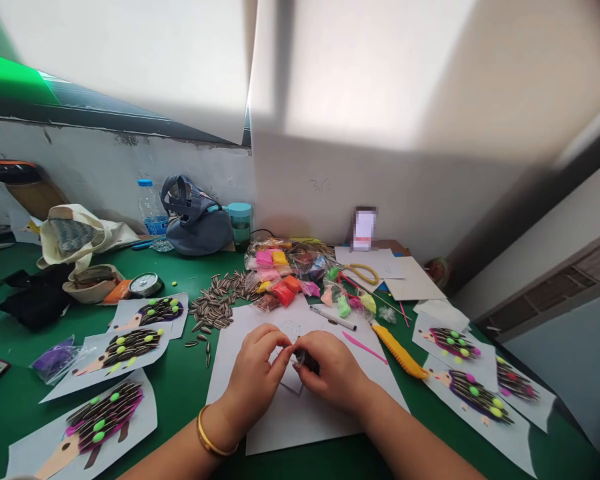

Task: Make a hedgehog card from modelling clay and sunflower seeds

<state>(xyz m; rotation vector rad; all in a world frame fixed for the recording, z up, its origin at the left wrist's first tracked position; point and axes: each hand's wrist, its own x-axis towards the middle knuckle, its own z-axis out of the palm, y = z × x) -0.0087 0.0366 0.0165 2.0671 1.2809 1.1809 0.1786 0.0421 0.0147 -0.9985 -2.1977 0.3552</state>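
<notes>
Over the white paper [275, 430] my two hands meet at the fingertips. A dark lump [307, 361] sits in the curled fingers of my right hand [333, 367]. The thumb and forefinger of my left hand [257, 367] are pinched beside it; whether anything small is between them is hidden. Beneath the hands lies a small white paper piece [293, 379]. A pen [333, 317] and a pink plastic tool [365, 347] rest just beyond my right hand. Striped sunflower seeds [215, 303] are heaped beyond my left hand.
Hedgehog pictures with seed spines lie at left [105, 427] and right [473, 400]. Behind are bags of coloured clay [283, 290], yellow-handled scissors [364, 273], a yellow knife [400, 353], a blue bag [197, 223], a bottle [154, 217] and a phone [364, 229].
</notes>
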